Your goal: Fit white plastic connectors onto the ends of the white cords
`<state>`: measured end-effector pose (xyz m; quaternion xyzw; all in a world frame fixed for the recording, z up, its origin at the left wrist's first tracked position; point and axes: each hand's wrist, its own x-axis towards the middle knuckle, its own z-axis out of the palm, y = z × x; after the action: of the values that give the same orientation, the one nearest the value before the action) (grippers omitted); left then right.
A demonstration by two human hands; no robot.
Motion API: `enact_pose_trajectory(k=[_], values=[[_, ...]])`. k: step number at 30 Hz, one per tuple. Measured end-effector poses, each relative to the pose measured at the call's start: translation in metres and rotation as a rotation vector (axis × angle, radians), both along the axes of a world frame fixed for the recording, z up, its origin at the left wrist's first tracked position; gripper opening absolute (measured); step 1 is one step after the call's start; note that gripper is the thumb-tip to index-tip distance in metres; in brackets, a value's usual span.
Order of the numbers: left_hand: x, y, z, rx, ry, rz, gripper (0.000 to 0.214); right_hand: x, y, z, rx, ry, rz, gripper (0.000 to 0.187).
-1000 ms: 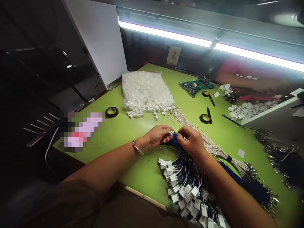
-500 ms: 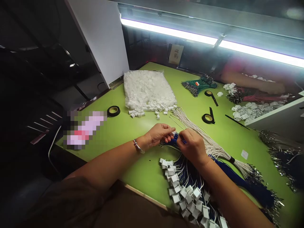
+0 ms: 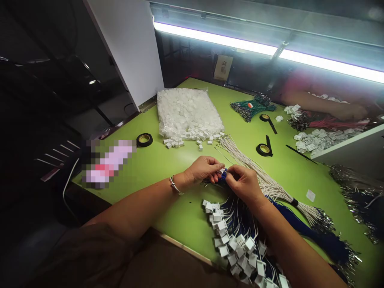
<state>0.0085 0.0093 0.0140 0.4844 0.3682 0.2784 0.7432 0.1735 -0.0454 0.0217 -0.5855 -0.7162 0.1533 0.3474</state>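
Observation:
My left hand (image 3: 204,169) pinches a small white connector (image 3: 222,171) over the green table (image 3: 168,168). My right hand (image 3: 244,185) is closed on a blue wire (image 3: 223,179) and meets the left hand at that connector. Both hands hover above a bundle of blue wires (image 3: 303,228). A heap of wires fitted with white connectors (image 3: 237,244) lies just below my hands. A bundle of white wires (image 3: 264,180) runs from behind my right hand toward the right.
A clear bag of white connectors (image 3: 186,110) lies at the back, with loose ones spilled before it. Black tape rolls (image 3: 144,139) (image 3: 263,149) (image 3: 264,117) sit around. Green wires (image 3: 250,107) and another person's arm (image 3: 324,106) are at the far right.
My hands have drawn closer together until they touch at the connector. The camera has shifted slightly; the wire bundles have not moved.

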Motion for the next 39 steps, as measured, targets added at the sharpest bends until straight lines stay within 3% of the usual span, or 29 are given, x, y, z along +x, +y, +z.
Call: enact_pose_trajectory(k=[10, 18, 24, 27, 29, 31, 34, 36, 39], values=[[0.005, -0.002, 0.002, 0.056, 0.057, -0.025, 0.023, -0.003, 0.001, -0.001, -0.055, -0.030, 0.003, 0.013], [0.003, -0.008, 0.011, 0.221, 0.284, -0.045, 0.017, -0.004, -0.001, 0.000, -0.043, -0.056, 0.015, 0.013], [0.006, -0.008, 0.007, 0.190, 0.273, -0.077, 0.022, -0.008, -0.001, -0.006, -0.061, -0.062, -0.020, 0.013], [0.007, -0.008, 0.008, 0.163, 0.233, -0.062, 0.022, -0.002, 0.000, 0.003, -0.144, 0.033, 0.000, 0.013], [0.006, -0.014, 0.013, 0.173, 0.178, -0.044, 0.021, 0.010, 0.002, 0.016, -0.282, 0.132, 0.100, 0.015], [0.006, -0.028, 0.018, 0.281, 0.121, -0.069, 0.018, 0.023, 0.006, 0.029, -0.410, 0.198, 0.206, 0.018], [0.010, -0.060, 0.021, 0.645, 0.061, -0.231, 0.013, 0.033, 0.014, 0.037, -0.357, 0.192, 0.130, 0.017], [0.016, -0.081, 0.019, 0.926, 0.061, -0.371, 0.016, 0.026, 0.020, 0.033, -0.318, 0.055, 0.125, 0.015], [0.022, -0.102, 0.014, 1.274, 0.157, -0.462, 0.021, 0.005, 0.029, 0.021, -0.247, -0.225, 0.224, 0.014]])
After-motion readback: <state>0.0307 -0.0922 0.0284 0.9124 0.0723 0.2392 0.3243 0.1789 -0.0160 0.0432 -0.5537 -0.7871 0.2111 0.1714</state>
